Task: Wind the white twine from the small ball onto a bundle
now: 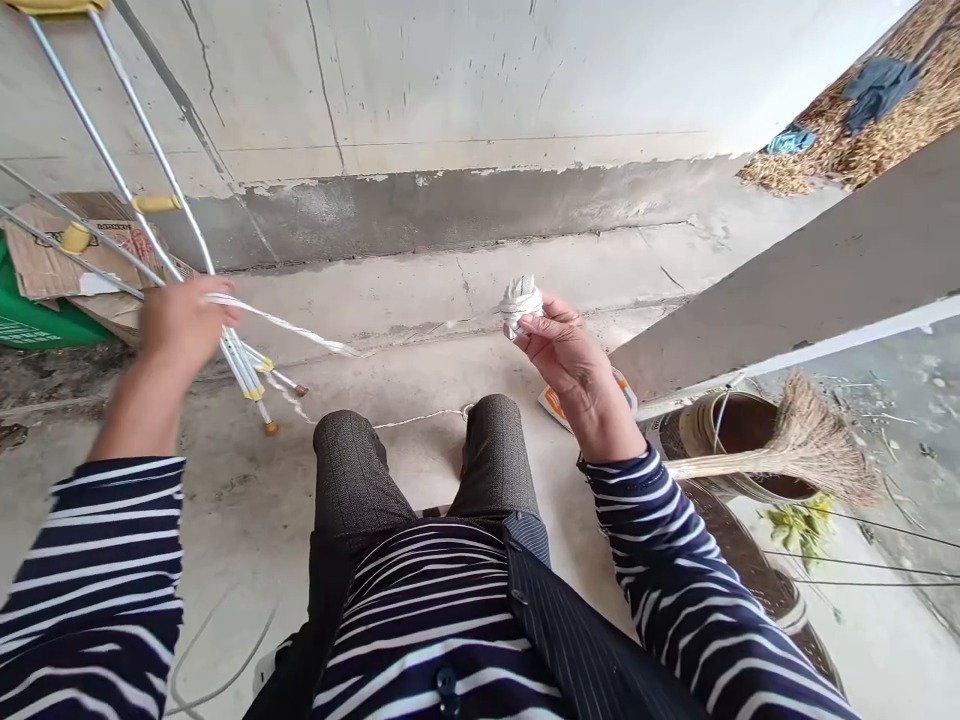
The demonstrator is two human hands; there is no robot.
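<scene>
My right hand [570, 365] pinches a small wound bundle of white cord [521, 300] between thumb and fingers, held up in front of my knees. Out to the left, my left hand [184, 325] is closed on a loose length of white cord [285, 323] and is slightly blurred. That length stretches rightward from the fist and fades out near the middle. More cord [420, 420] runs low across the floor by my knees. Behind the left hand stand metal crutches [180, 215] with yellow grips; whether the hand touches them I cannot tell.
A flattened cardboard box [112, 245] and a green bag [37, 310] lie at left by the wall. To the right, a straw broom [814, 450] rests across a bucket [697, 430], beside a slanting concrete ledge [787, 270]. A thin cable [232, 670] loops on the floor.
</scene>
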